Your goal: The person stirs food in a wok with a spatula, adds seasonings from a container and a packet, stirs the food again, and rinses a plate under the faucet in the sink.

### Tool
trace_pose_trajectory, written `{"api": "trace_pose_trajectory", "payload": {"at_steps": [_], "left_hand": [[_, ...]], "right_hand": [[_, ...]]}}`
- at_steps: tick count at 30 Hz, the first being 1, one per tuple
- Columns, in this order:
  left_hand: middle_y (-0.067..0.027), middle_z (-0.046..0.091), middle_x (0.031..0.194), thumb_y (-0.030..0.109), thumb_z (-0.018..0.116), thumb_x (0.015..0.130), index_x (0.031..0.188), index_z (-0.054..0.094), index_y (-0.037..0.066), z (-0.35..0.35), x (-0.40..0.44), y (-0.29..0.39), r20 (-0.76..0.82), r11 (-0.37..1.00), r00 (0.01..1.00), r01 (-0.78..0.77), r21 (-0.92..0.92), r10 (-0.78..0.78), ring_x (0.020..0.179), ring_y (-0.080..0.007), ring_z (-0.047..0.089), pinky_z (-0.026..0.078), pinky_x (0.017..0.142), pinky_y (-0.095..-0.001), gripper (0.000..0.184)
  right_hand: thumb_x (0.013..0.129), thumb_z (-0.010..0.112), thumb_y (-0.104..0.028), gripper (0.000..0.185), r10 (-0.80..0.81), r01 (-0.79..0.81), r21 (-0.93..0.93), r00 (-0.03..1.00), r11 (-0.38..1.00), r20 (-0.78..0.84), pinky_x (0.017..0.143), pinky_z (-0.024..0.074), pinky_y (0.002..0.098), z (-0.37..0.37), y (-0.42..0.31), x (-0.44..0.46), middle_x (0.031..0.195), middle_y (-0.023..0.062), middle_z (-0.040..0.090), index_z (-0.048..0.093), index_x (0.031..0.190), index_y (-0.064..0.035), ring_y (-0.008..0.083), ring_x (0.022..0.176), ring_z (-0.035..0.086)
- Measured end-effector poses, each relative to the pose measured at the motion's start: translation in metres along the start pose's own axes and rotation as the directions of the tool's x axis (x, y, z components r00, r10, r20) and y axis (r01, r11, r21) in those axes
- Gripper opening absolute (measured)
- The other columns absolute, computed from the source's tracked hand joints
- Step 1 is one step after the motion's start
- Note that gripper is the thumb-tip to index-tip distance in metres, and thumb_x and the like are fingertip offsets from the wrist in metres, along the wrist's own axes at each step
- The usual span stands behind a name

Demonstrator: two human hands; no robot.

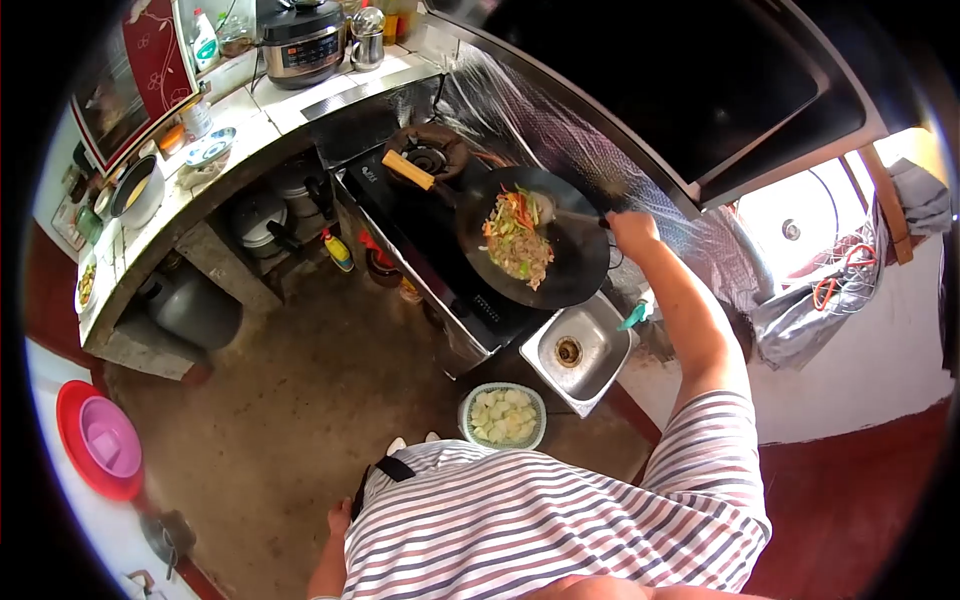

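Note:
My right hand is closed around the dark handle end of a metal spatula. The spatula's head lies against the food, partly hidden. Under it a large dark wok with a wooden handle sits on the gas stove. Mixed stir-fry, with green, orange and pale pieces, fills the wok's middle. My left hand hangs low beside my hip, away from the stove; its fingers are too small and partly hidden to read.
A metal sink adjoins the stove's near end. Below stands a basket of pale sliced vegetable. The tiled counter bears an electric cooker, a white pot and a patterned plate. A range hood overhangs the stove.

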State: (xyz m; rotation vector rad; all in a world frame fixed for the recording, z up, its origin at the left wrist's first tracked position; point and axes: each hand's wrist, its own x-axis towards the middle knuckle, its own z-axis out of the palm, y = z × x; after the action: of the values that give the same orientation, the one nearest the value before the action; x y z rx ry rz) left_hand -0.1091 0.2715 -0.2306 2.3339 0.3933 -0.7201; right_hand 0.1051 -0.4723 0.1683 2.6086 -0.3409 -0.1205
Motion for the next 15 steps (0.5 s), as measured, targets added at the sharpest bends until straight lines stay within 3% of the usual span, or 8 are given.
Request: {"api": "trace_pose_trajectory", "payload": {"at_steps": [2,5,6,8,10,11,13,15], "left_hand": [[-0.0236,0.062,0.085,0.042,0.050,0.084,0.090,0.063,0.000,0.001,-0.006,-0.012,0.021,1.000,1.000,0.020,0.014,-0.020,0.082,-0.0358,0.060,0.046,0.069,-0.0419,0.044],[-0.0234,0.062,0.086,0.041,0.051,0.084,0.091,0.062,0.001,0.019,-0.007,-0.054,0.078,0.998,0.996,0.025,0.053,-0.029,0.083,-0.0361,0.060,0.046,0.069,-0.0422,0.043],[-0.0234,0.062,0.086,0.041,0.051,0.084,0.091,0.062,0.001,0.025,-0.008,-0.065,0.101,0.997,0.995,0.020,0.069,-0.027,0.084,-0.0362,0.060,0.045,0.069,-0.0423,0.042],[-0.0233,0.061,0.086,0.040,0.051,0.084,0.092,0.062,0.001,0.032,-0.005,-0.078,0.121,0.995,0.992,0.009,0.100,-0.021,0.084,-0.0364,0.060,0.045,0.070,-0.0425,0.041],[-0.0232,0.061,0.087,0.039,0.051,0.084,0.092,0.062,0.001,0.038,-0.004,-0.083,0.138,0.994,0.990,-0.006,0.109,-0.010,0.085,-0.0366,0.059,0.045,0.070,-0.0427,0.040],[-0.0231,0.061,0.087,0.039,0.052,0.084,0.092,0.062,0.002,0.040,-0.001,-0.084,0.140,0.994,0.990,-0.013,0.113,-0.003,0.085,-0.0367,0.059,0.045,0.070,-0.0428,0.039],[-0.0230,0.061,0.087,0.038,0.052,0.083,0.093,0.061,0.002,0.042,0.005,-0.082,0.142,0.993,0.990,-0.031,0.112,0.015,0.086,-0.0369,0.059,0.045,0.070,-0.0429,0.038],[-0.0230,0.061,0.088,0.037,0.052,0.083,0.093,0.061,0.002,0.042,0.013,-0.078,0.132,0.993,0.991,-0.046,0.112,0.031,0.086,-0.0371,0.059,0.045,0.070,-0.0431,0.038]], "right_hand": [[0.076,0.051,-0.013,0.016,-0.191,0.191,-0.027,0.982,0.981,0.004,0.061,0.0487,0.0418,-0.035,-0.009,0.000,0.074,0.0125,0.063,0.060,0.089,-0.0142,0.0316,0.073,0.062],[0.076,0.054,-0.021,0.011,-0.198,0.197,0.064,0.980,0.978,0.006,0.061,0.0476,0.0422,-0.056,0.012,-0.007,0.074,0.0119,0.062,0.062,0.081,-0.0137,0.0311,0.073,0.061],[0.071,0.058,-0.016,0.014,-0.187,0.172,0.154,0.978,0.973,0.092,0.066,0.0485,0.0410,-0.070,0.020,-0.014,0.082,0.0134,0.063,0.064,0.084,-0.0136,0.0317,0.079,0.061],[0.070,0.062,-0.020,0.017,-0.287,0.273,0.171,0.956,0.947,0.060,0.059,0.0481,0.0376,-0.084,0.042,-0.027,0.074,0.0128,0.062,0.064,0.085,-0.0109,0.0277,0.067,0.061],[0.073,0.064,-0.029,0.022,-0.179,-0.040,0.439,0.877,0.898,0.446,0.047,0.0427,0.0314,-0.103,0.053,-0.041,0.060,0.0084,0.058,0.066,0.083,-0.0083,0.0179,0.050,0.055],[0.073,0.064,-0.029,0.022,-0.179,-0.038,0.436,0.878,0.899,0.445,0.047,0.0427,0.0314,-0.107,0.053,-0.046,0.060,0.0084,0.058,0.066,0.083,-0.0083,0.0179,0.050,0.055],[0.071,0.065,-0.024,0.025,-0.183,-0.306,0.548,0.724,0.778,0.664,0.041,0.0366,0.0242,-0.112,0.051,-0.056,0.054,0.0032,0.053,0.066,0.089,-0.0061,0.0087,0.043,0.046],[0.071,0.065,-0.023,0.024,-0.206,-0.331,0.610,0.737,0.719,0.643,0.040,0.0351,0.0234,-0.105,0.036,-0.061,0.054,0.0027,0.053,0.065,0.089,-0.0065,0.0076,0.042,0.046]]}}
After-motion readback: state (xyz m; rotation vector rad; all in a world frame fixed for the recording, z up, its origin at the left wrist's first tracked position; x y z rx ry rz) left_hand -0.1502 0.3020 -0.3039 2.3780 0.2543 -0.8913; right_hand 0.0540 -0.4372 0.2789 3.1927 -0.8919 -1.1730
